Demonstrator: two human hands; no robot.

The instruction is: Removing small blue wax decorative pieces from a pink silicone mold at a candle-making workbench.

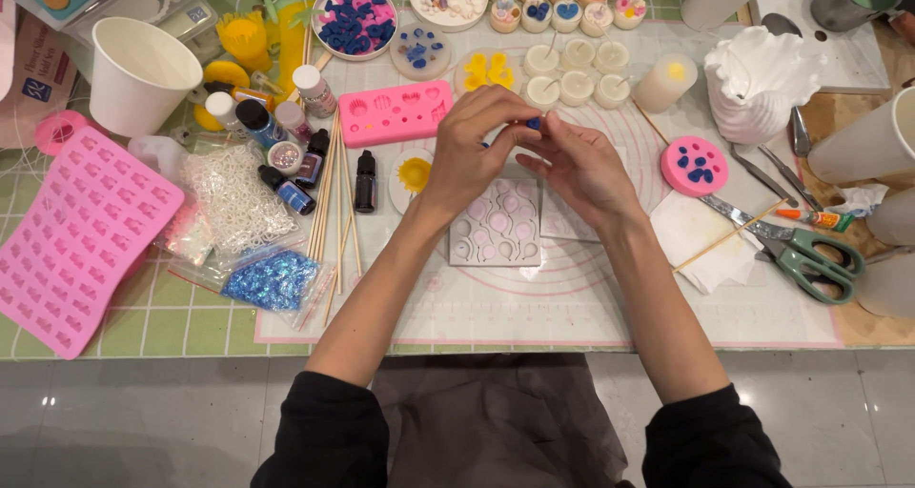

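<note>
My left hand (pixel 474 143) and my right hand (pixel 579 167) meet above the middle of a white craft mat (pixel 572 302). Their fingertips pinch a small blue piece (pixel 535 123) between them. Directly below the hands lies a clear square mould (pixel 496 226) with round and petal-shaped cavities, touching a second clear mould (pixel 562 223) partly hidden under my right wrist. A pink rectangular mould (pixel 395 113) lies just left of my left hand.
A large pink grid mould (pixel 76 240) lies at the left by a white paper cup (pixel 138 73). Small dye bottles (pixel 365 181), wooden skewers (pixel 329 202), glitter bags (pixel 272 280), small candles (pixel 577 73), a round pink mould (pixel 695 166) and green scissors (pixel 810 256) surround the mat.
</note>
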